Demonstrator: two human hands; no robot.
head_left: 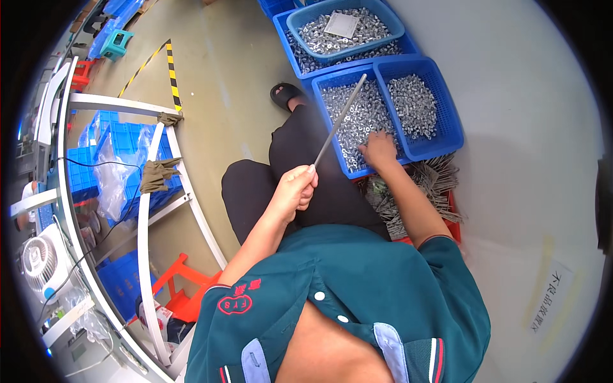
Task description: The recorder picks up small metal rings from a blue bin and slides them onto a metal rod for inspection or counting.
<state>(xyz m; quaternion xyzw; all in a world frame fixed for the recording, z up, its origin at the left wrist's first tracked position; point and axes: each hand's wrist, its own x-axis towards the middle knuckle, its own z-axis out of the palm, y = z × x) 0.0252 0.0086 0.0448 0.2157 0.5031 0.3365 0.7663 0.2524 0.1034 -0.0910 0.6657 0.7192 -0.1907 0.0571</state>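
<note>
My left hand (297,189) is closed around the lower end of a thin grey metal rod (341,118), which points up and to the right over the blue bin. My right hand (381,150) reaches into the left compartment of the blue divided bin (381,83). Its fingers look spread and touch the heap of small silver ring-shaped metal parts (350,137); the fingertips are partly hidden among them. Similar silver parts (412,105) fill much of the right compartment. The rod's upper tip hangs over the left heap.
Beyond the bin stands a blue basket (294,25) of silver parts with a white card (342,25). Bundles of thin metal rods (434,185) lie in a red container beside my right forearm. A white frame (144,223), a red stool (182,287) and a fan (41,258) are left.
</note>
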